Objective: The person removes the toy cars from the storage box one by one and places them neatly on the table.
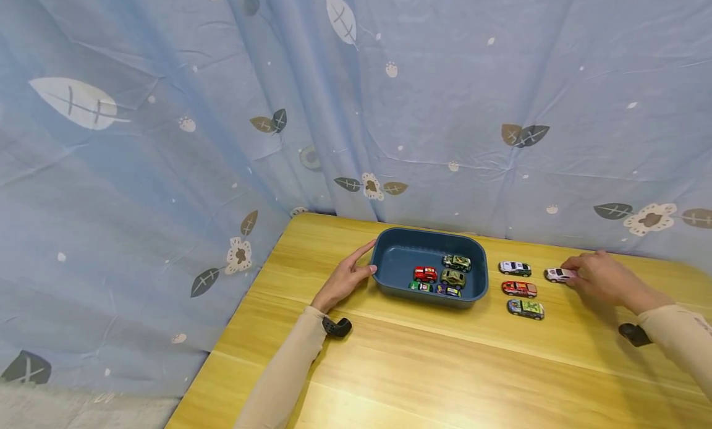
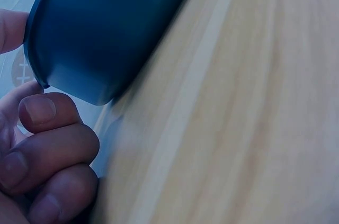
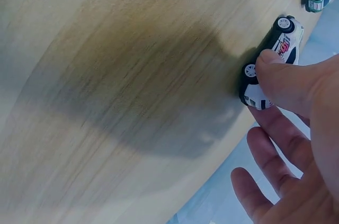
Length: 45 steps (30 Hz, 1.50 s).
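Observation:
My left hand [image 1: 341,283] rests against the left end of a dark blue plastic tub [image 1: 428,298]. In the left wrist view, its thumb and one finger touch the rim of the tub [image 2: 106,33], with the other fingers bent below. On the right, my right hand [image 1: 603,277] pinches a white toy car [image 1: 558,274] between thumb and fingers. The right wrist view shows the thumb on the side of this white car [image 3: 286,44], low at the tabletop. Left of it stand a white-and-green car [image 1: 515,268], a red car [image 1: 520,288] and a yellow-and-blue car [image 1: 525,308].
Inside the tub lie several toy cars, among them a red one [image 1: 425,274] and a camouflage one [image 1: 456,263]. The wooden table [image 1: 423,367] meets a blue patterned curtain [image 1: 445,107] at its back and left edges.

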Each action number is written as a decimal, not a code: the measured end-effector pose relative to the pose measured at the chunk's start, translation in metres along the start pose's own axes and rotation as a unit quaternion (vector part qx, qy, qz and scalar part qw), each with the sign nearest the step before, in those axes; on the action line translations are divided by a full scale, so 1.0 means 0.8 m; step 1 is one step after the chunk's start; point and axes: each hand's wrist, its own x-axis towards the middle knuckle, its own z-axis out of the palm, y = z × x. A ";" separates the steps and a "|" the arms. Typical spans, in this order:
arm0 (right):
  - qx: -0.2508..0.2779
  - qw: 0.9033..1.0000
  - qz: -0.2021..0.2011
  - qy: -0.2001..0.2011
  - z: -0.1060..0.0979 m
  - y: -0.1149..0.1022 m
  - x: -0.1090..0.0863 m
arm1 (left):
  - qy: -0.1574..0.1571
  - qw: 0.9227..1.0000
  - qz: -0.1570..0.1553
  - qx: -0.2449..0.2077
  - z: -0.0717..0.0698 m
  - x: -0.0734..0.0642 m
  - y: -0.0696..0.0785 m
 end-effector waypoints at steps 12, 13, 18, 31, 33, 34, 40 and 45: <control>0.008 0.999 0.033 -0.027 -0.002 -0.006 0.004 | 0.007 1.000 0.004 0.005 0.000 0.000 -0.001; 0.009 0.999 0.038 -0.030 -0.001 -0.006 0.004 | 0.006 1.000 0.003 0.004 0.000 0.000 -0.001; 0.004 0.999 0.045 -0.025 0.002 -0.009 0.006 | 0.003 1.000 -0.001 0.002 0.000 -0.001 0.002; 0.060 0.996 0.058 -0.014 -0.007 -0.007 0.004 | 0.003 1.000 -0.005 0.002 0.001 0.000 0.001; 0.079 0.995 0.057 -0.004 -0.015 -0.007 0.006 | 0.005 1.000 0.000 0.000 0.002 0.001 0.001; 0.088 0.994 0.057 0.000 -0.020 -0.007 0.008 | 0.006 1.000 0.002 0.000 0.003 0.000 0.001; 0.106 0.992 0.069 0.018 -0.049 -0.024 0.021 | 0.002 1.000 0.006 0.000 0.002 0.001 0.001; 0.107 0.991 0.077 0.030 -0.068 -0.056 0.042 | 0.005 1.000 0.003 0.002 0.002 0.000 0.000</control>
